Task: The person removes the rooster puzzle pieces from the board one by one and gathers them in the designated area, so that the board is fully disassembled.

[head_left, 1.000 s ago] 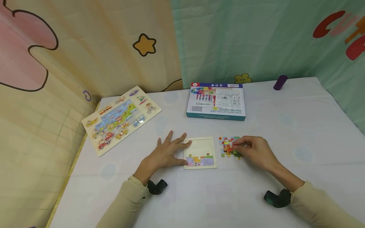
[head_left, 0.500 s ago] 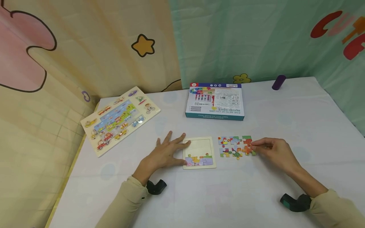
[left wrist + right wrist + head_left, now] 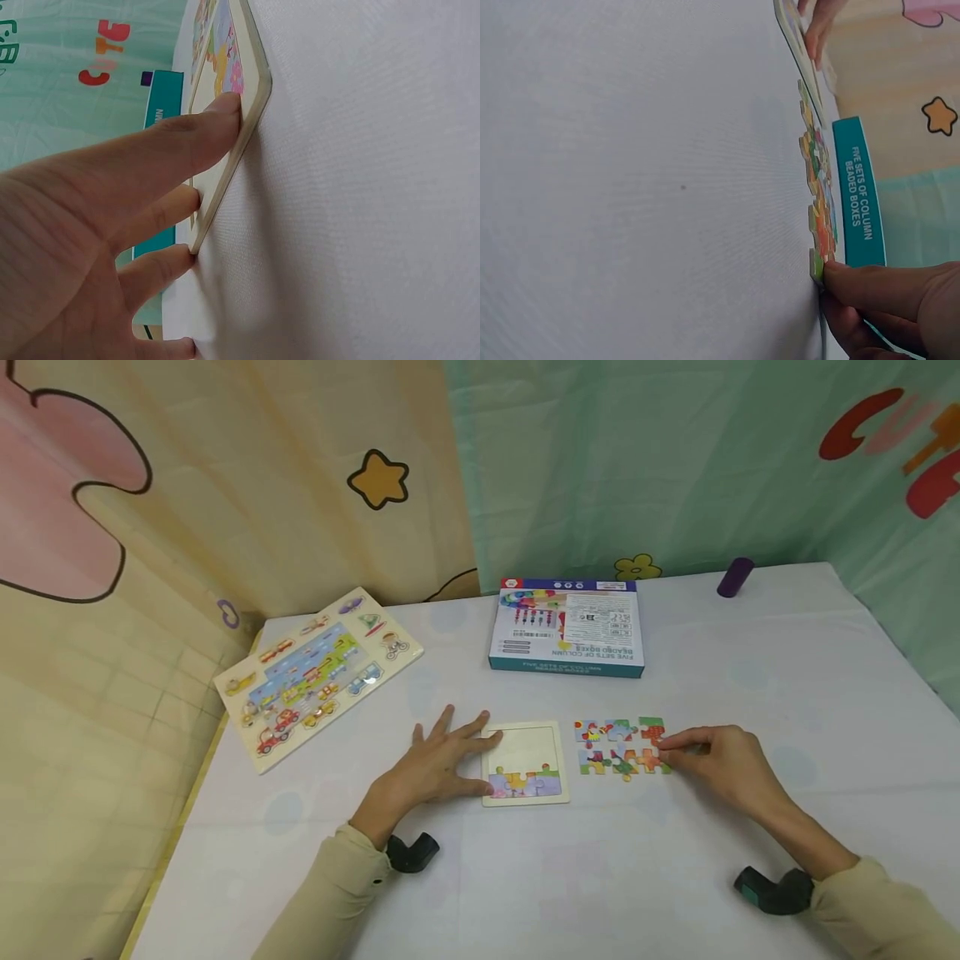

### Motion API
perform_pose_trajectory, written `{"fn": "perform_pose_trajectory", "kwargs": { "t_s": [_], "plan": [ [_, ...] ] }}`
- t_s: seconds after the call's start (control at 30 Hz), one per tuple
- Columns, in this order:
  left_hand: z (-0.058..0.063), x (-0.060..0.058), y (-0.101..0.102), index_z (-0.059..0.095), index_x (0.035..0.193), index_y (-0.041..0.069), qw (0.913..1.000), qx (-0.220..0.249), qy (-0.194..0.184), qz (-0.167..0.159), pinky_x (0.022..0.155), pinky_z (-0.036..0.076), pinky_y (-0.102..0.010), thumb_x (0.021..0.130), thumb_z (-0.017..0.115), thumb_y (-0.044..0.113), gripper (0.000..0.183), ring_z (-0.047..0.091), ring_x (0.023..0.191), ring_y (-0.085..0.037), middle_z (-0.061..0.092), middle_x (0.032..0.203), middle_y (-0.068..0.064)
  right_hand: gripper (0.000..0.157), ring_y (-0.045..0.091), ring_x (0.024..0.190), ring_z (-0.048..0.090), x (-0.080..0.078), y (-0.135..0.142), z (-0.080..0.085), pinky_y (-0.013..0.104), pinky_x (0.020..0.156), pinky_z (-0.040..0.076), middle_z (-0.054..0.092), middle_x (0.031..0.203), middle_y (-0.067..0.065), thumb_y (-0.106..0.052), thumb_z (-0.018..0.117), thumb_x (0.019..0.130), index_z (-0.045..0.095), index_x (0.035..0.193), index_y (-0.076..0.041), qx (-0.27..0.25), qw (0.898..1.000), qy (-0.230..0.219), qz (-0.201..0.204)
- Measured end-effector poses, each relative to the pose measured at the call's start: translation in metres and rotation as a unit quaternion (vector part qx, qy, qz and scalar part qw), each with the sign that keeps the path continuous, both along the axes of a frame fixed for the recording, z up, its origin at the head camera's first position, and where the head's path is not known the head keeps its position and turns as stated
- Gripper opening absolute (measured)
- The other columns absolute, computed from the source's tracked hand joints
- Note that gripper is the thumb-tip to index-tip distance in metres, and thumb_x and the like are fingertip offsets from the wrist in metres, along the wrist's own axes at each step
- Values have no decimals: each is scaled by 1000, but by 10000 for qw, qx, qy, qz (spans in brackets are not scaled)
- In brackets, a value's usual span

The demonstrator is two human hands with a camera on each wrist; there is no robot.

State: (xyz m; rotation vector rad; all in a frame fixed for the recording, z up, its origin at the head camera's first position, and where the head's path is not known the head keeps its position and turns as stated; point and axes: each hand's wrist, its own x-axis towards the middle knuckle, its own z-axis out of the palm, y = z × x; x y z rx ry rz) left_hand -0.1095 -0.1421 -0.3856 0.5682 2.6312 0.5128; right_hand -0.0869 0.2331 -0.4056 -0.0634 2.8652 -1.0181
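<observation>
A small wooden puzzle tray (image 3: 528, 748) lies in the middle of the table in the head view, its bottom row filled with purple and yellow pieces. My left hand (image 3: 435, 767) spreads over its left side; thumb and index finger rest on the rim, as the left wrist view confirms. Right of the tray, several loose puzzle pieces (image 3: 595, 762) lie picture side up in two rows. At their right end, my right hand (image 3: 731, 768) pinches the edge of an orange and green puzzle piece (image 3: 650, 762) between thumb and index finger. The fingertips partly cover it.
Behind the tray lies a flat teal-edged box (image 3: 566, 631) marked with beaded boxes. A wooden vehicle puzzle board (image 3: 318, 677) is angled at the back left. A purple cylinder (image 3: 736, 577) stands near the back edge, before the curtain (image 3: 675, 468).
My right hand has moved right, from over the loose pieces to their right end, uncovering them. The right-hand pieces are now spread slightly apart. My left hand stays on the tray.
</observation>
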Motion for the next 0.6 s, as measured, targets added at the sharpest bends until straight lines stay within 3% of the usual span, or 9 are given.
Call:
{"fn": "perform_pose_trajectory", "kwargs": {
  "t_s": [0.4,0.6],
  "plan": [
    [-1,0,0,49,145,28,10000,-27,27,-19,108,2,-74,78,82,42,76,-2,149,-40,24,161,4,16,17,73,49,1,0,-1,27,53,35,74,88,5,-24,77,85,79,94,-11,-7,10000,21,-92],
    [0,1,-1,48,146,29,10000,-52,2,-62,108,2,-73,79,80,43,76,-2,149,-40,23,161,5,20,13,58,43,2,-6,1,26,46,30,61,62,-2,-25,76,86,78,96,-8,-48,9992,364,-135]
  ]
}}
